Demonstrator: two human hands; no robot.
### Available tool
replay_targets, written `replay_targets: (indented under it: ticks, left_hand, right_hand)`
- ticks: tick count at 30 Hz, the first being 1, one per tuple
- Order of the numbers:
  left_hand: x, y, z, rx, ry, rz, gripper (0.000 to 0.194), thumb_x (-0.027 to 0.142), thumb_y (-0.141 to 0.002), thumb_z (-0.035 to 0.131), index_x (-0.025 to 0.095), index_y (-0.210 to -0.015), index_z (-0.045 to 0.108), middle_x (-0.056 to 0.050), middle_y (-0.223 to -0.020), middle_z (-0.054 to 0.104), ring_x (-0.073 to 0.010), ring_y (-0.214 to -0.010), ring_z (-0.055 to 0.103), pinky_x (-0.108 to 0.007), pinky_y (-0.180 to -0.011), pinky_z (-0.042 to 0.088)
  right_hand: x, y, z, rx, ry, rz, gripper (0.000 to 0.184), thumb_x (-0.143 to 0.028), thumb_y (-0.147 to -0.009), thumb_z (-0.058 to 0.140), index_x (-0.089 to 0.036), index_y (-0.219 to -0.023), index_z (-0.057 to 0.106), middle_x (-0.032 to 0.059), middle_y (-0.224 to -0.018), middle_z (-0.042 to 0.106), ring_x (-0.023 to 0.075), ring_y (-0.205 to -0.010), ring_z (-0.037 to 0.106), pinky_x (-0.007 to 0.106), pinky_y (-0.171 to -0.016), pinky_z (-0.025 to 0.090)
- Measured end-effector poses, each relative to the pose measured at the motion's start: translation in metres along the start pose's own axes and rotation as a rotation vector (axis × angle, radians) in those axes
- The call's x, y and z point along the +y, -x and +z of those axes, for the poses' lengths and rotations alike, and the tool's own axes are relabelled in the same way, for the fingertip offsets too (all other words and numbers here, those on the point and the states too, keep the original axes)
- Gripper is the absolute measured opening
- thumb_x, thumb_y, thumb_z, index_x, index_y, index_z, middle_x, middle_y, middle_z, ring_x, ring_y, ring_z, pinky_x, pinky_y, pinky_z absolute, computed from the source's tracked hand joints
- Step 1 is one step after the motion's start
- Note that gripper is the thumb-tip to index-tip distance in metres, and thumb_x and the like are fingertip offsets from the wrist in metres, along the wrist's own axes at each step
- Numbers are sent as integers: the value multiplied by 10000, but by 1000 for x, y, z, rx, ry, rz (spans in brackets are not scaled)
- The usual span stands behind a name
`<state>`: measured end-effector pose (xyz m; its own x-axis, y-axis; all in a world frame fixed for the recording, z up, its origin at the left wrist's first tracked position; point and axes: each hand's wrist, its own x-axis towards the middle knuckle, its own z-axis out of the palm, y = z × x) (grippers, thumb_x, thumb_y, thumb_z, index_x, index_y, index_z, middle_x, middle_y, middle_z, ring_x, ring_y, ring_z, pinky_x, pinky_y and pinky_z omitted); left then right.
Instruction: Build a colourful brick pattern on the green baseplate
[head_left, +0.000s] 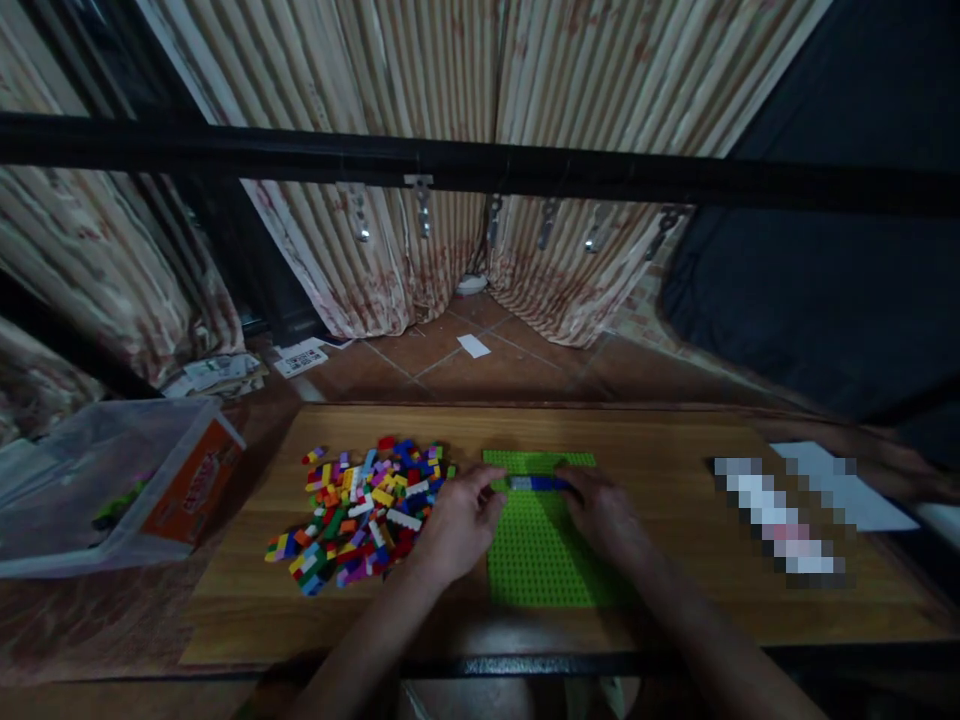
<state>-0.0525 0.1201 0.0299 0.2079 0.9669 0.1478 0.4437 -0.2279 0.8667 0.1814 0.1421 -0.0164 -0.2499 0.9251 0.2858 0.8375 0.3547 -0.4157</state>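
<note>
A green studded baseplate [540, 560] lies on the wooden table in front of me. Near its far edge runs a short row of bricks, a grey brick [520, 483] at the left and a blue brick [546, 483] at the right. My left hand [463, 515] is at the plate's left edge, fingers curved and slightly apart beside the grey end, holding nothing visible. My right hand [604, 508] reaches over the plate from the right, its fingertips closed on the blue end of the row. Part of that end is hidden under the fingers.
A heap of mixed coloured bricks [367, 510] spreads over the table [660, 600] to the left. Beyond it stands a clear plastic box [67, 470] with an orange label. At the right lie a blurred-out item [776, 520] and a white sheet [855, 490]. A dark bar [450, 160] crosses ahead.
</note>
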Motion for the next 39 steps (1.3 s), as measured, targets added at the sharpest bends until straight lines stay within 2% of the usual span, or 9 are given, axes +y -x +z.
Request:
replay_targets:
  ticks: [3, 7, 13, 19, 24, 29, 33, 39]
  left_hand:
    - [1, 2, 17, -45, -85, 1, 411, 162, -823, 525, 214, -1227, 577, -57, -1063, 679, -153, -798, 649, -275, -754, 519]
    - [-5, 2, 30, -55, -144, -57, 500, 163, -828, 519, 210, -1323, 472, -77, -1145, 655, -181, -905, 655, -317, -835, 511]
    - [-15, -1, 40, -69, -132, -95, 628, 158, -826, 521, 199, -1419, 321, -102, -1221, 616, -184, -957, 647, -344, -872, 501]
    - [-18, -2, 41, -67, -159, -112, 611, 192, -839, 509, 166, -1420, 320, -123, -1192, 629, -203, -996, 633, -373, -906, 490]
    - [-19, -3, 41, -49, -173, -103, 601, 190, -830, 508, 171, -1409, 345, -102, -1167, 646, -192, -964, 648, -343, -872, 503]
    - [-17, -3, 41, -53, -210, -106, 587, 178, -826, 509, 181, -1395, 367, -97, -1143, 653, -192, -963, 648, -337, -861, 503]
    - [-13, -4, 41, -74, -282, -141, 583, 179, -840, 485, 139, -1405, 346, -112, -1081, 660, -198, -943, 651, -332, -865, 492]
    - [-14, -5, 48, -107, -410, -96, 599, 145, -841, 445, 142, -1424, 310, -147, -1283, 542, -212, -1080, 605, -324, -905, 477]
  right_hand:
    - [2, 3, -6, -28, -40, -7, 277, -163, -862, 482, -205, -1057, 673, 84, -1079, 692, 229, -1001, 630, 422, -931, 489]
    - [4, 3, -16, -61, -110, 9, 237, -180, -871, 498, -206, -990, 701, 86, -1059, 697, 224, -987, 639, 409, -923, 491]
    - [4, 1, -19, -110, -235, 51, 172, -127, -781, 585, -215, -876, 699, 54, -994, 693, 203, -937, 646, 371, -877, 501]
    - [2, -4, -17, -107, -357, 132, 190, -123, -770, 587, -205, -918, 674, 39, -917, 692, 184, -857, 651, 350, -821, 512]
    - [4, -6, -15, -140, -354, 103, 294, -52, -717, 593, -214, -948, 674, 33, -937, 686, 185, -880, 638, 352, -828, 504]
    - [5, -9, -16, -103, -378, 101, 308, -57, -741, 571, -218, -984, 671, 31, -948, 684, 174, -862, 639, 343, -815, 512]
    - [7, -13, -15, -69, -358, 84, 319, -33, -723, 559, -216, -958, 675, 31, -933, 686, 183, -887, 636, 353, -830, 509]
    - [14, -19, -8, -30, -407, 125, 327, -34, -719, 546, -219, -951, 684, 31, -945, 690, 178, -863, 648, 349, -838, 520]
